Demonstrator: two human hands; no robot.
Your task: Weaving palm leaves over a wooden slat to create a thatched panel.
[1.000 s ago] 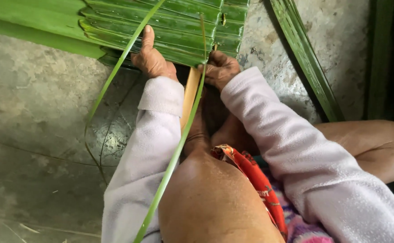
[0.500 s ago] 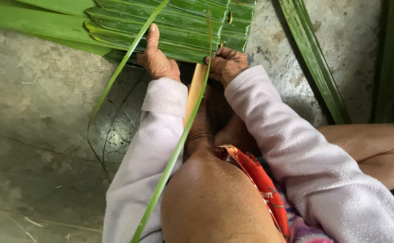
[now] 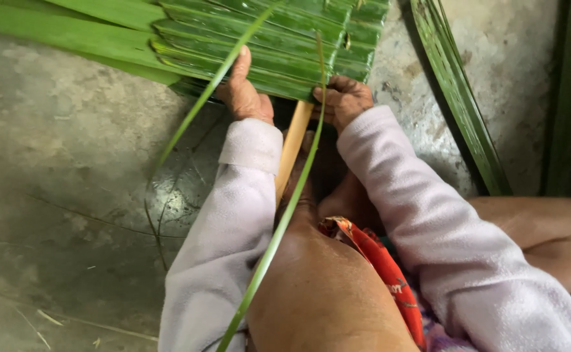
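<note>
My left hand (image 3: 244,89) presses on the near edge of a woven panel of green palm leaves (image 3: 266,39), its thumb stretched up over the folded strips. My right hand (image 3: 344,99) grips the same edge just right of a pale wooden stick (image 3: 293,146) that runs from under the panel down toward my leg. A long loose green leaf strip (image 3: 279,221) curves from the panel between my hands down past my knee. Both arms wear pale pink sleeves.
The panel lies on a grey concrete floor (image 3: 64,150). A long folded green leaf (image 3: 458,98) lies diagonally at the right. My bare knee (image 3: 324,293) and a red patterned cloth (image 3: 383,274) fill the lower middle. Thin dry fibres are scattered at lower left.
Both hands have kept hold of the panel's edge. The view has shifted, so hands and panel sit slightly farther right and lower in the picture.
</note>
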